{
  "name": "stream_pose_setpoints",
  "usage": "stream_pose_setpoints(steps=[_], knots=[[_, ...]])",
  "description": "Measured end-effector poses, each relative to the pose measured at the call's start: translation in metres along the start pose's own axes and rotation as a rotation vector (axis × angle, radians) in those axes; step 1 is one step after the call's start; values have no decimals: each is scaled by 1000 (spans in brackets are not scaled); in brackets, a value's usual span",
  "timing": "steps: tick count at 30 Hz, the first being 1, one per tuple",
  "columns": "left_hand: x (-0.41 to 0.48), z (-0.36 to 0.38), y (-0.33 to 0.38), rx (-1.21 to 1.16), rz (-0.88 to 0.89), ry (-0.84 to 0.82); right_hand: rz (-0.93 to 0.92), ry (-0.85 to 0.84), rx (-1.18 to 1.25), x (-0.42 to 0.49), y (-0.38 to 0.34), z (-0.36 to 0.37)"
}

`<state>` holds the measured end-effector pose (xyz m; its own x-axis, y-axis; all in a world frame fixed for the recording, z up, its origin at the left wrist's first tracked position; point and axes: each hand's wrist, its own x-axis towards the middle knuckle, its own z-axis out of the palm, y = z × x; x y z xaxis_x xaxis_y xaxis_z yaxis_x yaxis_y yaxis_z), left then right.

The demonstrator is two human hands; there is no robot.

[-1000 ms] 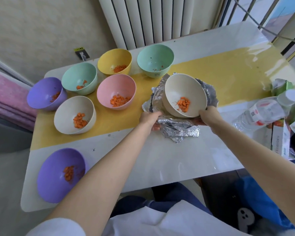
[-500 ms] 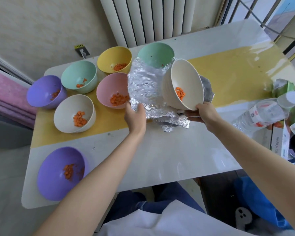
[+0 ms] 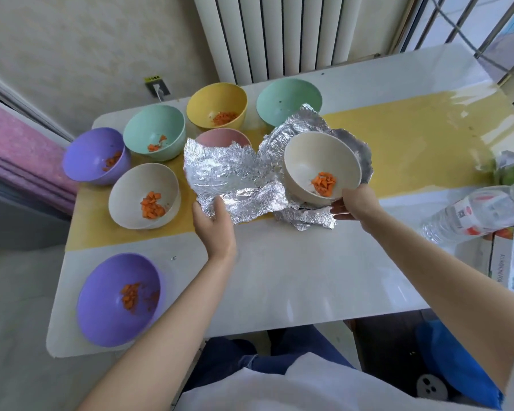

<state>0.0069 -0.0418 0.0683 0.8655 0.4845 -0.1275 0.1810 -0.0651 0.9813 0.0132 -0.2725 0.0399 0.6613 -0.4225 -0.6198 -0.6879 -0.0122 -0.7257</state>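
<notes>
Your left hand [image 3: 212, 223] pinches the lower edge of the foil sheet [image 3: 229, 170], thumb on top, the sheet raised and spread in front of the pink bowl [image 3: 220, 137]; your right hand [image 3: 353, 204] grips the near rim of the cream bowl [image 3: 309, 161], which tilts towards you with carrot pieces [image 3: 324, 182] inside; the bowl sits over crumpled foil [image 3: 309, 219], just right of the sheet; bare table [image 3: 279, 268] lies open on your side; a bottle [image 3: 475, 212] lies at the right edge.
</notes>
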Motion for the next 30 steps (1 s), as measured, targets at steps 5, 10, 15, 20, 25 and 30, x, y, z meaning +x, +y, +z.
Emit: stream_pose_setpoints(steps=[5, 10, 15, 20, 25, 30], knots=[[6, -20, -2, 11, 36, -5, -67, 81, -84, -6, -4, 6], [11, -44, -1, 49, 108, -12, -205, 195, -145, -29, 8, 16], [10, -75, 4, 56, 136, -110, -185, -29, -40, -78, 10, 58], [5, -120, -5, 123, 116, -318, -43, -366, -41, -104, -4, 108], [14, -176, -11, 104, 90, -440, -138, -354, -29, -118, 1, 153], [33, -234, -24, 56, -53, -550, -35, -490, -150, -141, 5, 198]])
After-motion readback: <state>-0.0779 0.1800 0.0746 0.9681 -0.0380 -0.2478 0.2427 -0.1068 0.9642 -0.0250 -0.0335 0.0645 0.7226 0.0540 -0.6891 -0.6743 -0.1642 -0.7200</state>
